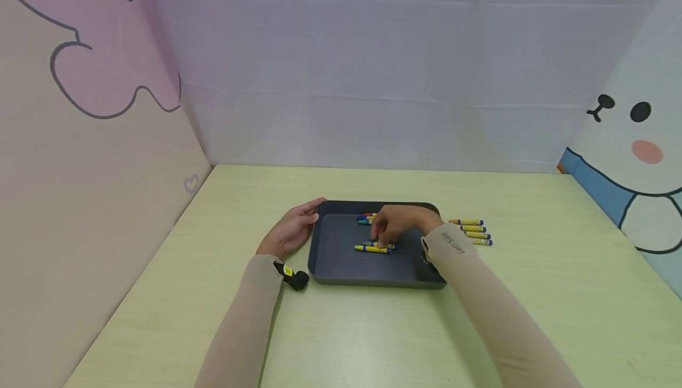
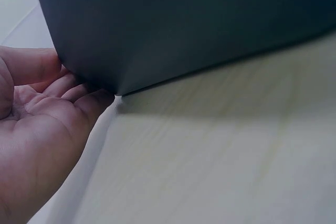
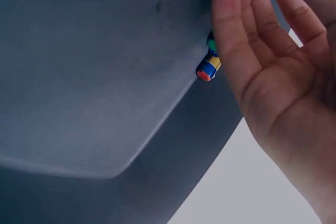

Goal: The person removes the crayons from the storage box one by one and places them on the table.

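Note:
My left hand (image 1: 292,231) holds the dark grey tray (image 1: 341,272) at its left side. In the left wrist view the thumb presses the tray wall (image 2: 173,30) and the other fingers reach beneath its corner. Over the middle of the tray, my right hand (image 1: 402,222) pinches a green-tipped crayon (image 1: 366,243) with its fingertips. A yellow crayon (image 1: 372,249) lies just in front of it on the tray floor. Farther back in the tray lie red, blue and green crayons (image 1: 363,219), partly hidden by the right hand. The right wrist view shows crayon ends (image 3: 208,69) beside the fingers.
Several yellow-wrapped crayons (image 1: 474,228) lie in a column on the table (image 1: 341,334), right of the tray, partly behind the right forearm. White cloth (image 1: 341,80) stands behind the table, with printed panels (image 1: 106,198) at the sides.

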Demonstrator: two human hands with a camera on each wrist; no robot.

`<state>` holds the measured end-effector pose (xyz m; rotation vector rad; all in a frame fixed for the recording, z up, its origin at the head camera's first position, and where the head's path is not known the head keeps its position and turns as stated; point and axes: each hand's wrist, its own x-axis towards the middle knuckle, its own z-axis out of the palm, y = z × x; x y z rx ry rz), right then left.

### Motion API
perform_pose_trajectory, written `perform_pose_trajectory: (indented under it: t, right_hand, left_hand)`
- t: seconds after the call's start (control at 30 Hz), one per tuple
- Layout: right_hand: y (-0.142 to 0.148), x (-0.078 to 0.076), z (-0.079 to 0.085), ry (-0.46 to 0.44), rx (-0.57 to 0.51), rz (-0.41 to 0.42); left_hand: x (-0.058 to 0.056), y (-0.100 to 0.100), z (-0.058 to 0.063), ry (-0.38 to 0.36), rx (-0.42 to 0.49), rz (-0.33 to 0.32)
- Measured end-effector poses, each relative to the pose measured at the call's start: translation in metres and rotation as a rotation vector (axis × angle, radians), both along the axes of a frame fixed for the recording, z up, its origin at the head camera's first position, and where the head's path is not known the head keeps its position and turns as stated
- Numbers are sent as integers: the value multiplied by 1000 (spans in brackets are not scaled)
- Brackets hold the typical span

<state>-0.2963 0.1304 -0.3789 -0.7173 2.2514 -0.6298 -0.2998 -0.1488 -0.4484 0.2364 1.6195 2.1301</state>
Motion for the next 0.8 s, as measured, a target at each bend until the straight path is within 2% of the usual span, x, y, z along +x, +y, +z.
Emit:
perform_pose_trajectory:
  t: [0.57,0.8]
  right_hand:
    - [-12,6,-6,0,77,-99]
    - [-12,8,-5,2,85,-100]
  left_hand:
    - [0,1,2,5,11,2]
    - [0,1,1,5,36,-11]
